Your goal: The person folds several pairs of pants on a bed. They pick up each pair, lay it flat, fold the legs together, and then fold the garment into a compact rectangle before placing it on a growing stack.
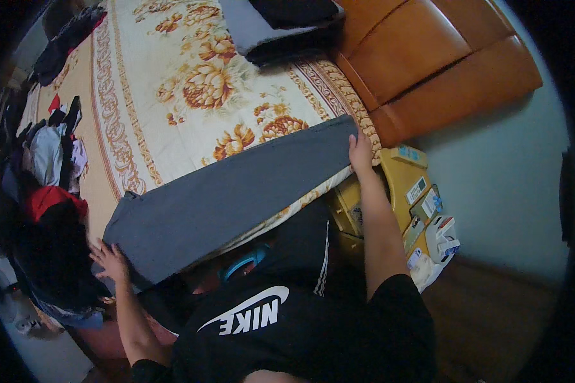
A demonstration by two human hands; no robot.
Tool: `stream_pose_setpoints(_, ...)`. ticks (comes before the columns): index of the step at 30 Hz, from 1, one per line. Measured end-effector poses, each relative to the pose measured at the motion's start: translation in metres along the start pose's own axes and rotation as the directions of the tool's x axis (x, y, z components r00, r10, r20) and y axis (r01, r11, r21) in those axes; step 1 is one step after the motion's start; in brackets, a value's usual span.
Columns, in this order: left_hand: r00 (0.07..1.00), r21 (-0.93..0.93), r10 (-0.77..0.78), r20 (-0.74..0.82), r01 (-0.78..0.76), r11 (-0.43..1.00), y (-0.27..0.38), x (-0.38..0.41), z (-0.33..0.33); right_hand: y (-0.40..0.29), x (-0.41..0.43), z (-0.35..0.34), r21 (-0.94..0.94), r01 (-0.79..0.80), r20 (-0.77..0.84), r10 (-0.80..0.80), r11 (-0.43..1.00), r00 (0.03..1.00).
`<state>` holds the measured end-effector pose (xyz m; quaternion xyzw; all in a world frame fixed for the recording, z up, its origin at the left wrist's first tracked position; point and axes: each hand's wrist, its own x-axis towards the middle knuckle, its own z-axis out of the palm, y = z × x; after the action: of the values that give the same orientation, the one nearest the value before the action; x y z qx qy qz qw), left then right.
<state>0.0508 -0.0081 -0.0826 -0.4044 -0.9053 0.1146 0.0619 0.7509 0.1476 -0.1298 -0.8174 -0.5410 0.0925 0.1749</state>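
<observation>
A pair of grey trousers, or a similar long grey garment point(230, 191), lies flat and folded lengthwise along the near edge of a bed with a floral bedspread point(172, 139). At its wide left end, my left hand point(111, 262) rests with its fingers spread at the edge of the cloth. My right hand point(360, 146) touches the narrow right end close to the headboard; its fingertips are partly hidden against the cloth, so whether it pinches the fabric is unclear.
Mixed clothes point(48, 153) and a dark pile with red cloth point(57, 203) lie along the left side. Folded dark and grey textiles point(292, 33) sit near the brown padded headboard point(436, 52). A yellow nightstand point(395, 184) holding small packages stands at right, by the wall.
</observation>
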Motion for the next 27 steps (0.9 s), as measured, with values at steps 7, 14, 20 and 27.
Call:
stream_pose_setpoints(7, 0.536, -0.305, 0.843, -0.043, -0.811, 0.5, 0.212, -0.138, -0.08, -0.035, 0.036, -0.015, 0.147, 0.018, 0.034, -0.023, 0.989, 0.999)
stream_pose_setpoints(14, 0.446, -0.284, 0.886, 0.129, -0.839, 0.464, 0.279, -0.172, -0.079, -0.039, 0.053, -0.058, 0.154, 0.015, 0.58, -0.103, 0.988, 0.808)
stream_pose_setpoints(20, 0.399, -0.347, 0.901, 0.169, -0.832, 0.433, 0.283, -0.167, -0.073, -0.038, 0.042, -0.085, 0.609, -0.385, 0.614, -0.104, 0.694, 0.783)
stream_pose_setpoints(27, 0.416, -0.98, 0.888, 0.197, 0.119, 0.161, 0.252, -0.147, -0.083, -0.197, -0.07, -0.122, 0.773, -0.055, 0.367, -0.374, 0.632, 0.852)
